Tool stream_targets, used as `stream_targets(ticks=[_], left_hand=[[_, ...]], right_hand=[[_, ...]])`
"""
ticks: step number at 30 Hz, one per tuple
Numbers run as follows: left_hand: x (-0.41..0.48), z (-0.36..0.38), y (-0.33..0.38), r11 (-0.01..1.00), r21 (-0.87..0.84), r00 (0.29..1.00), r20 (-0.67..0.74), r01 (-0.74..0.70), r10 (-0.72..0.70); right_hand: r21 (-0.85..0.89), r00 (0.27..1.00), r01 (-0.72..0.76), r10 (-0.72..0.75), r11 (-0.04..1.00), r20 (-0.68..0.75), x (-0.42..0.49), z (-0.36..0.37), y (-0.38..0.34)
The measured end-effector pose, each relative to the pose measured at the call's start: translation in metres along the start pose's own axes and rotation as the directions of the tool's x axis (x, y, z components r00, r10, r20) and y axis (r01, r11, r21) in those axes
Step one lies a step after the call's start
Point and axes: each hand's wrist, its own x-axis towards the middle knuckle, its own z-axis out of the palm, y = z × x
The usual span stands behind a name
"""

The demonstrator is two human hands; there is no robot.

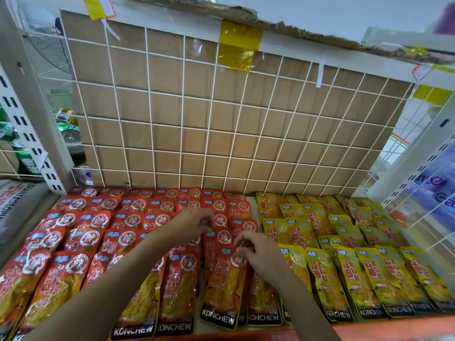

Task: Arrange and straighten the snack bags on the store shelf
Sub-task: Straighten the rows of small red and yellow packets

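A: So, where do the bags lie?
B: Red snack bags fill the left and centre of the shelf in overlapping rows; yellow snack bags fill the right.
A: And the hands?
B: The right hand pinches the top of a front-row red bag, lower centre. The left hand has fingers curled over the mid-frame red rows; whether it grips one, I cannot tell.
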Motion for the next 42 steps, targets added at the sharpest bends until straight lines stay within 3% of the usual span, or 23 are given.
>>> stream_targets(ticks=[15, 29, 37, 42], left_hand=[[0.004, -0.006, 0.001, 1.0, -0.012, 0.999, -0.034, -0.006, 0.006], [-0.003, -0.002, -0.003, 0.999, 0.017, 0.994, -0.097, -0.042, 0.044], [-0.023, 0.0, 0.007, 0.993, 0.105, 0.978, -0.195, -0.059, 0.079], [-0.056, 0.018, 0.023, 0.978, 0.2, 0.996, -0.049, -0.061, 0.073]], right_hand=[[-0.001, 0.999, -0.028, 0.028, 1.0, -0.018, 0.004, -0.008, 0.0], [-0.086, 0.999, 0.044, -0.042, 0.995, 0.03, 0.019, 0.013, -0.02], [-0.169, 0.992, 0.016, -0.036, 0.986, -0.118, 0.009, 0.002, -0.009], [-0.32, 0.997, -0.074, 0.066, 0.944, -0.038, -0.003, -0.015, 0.005]])
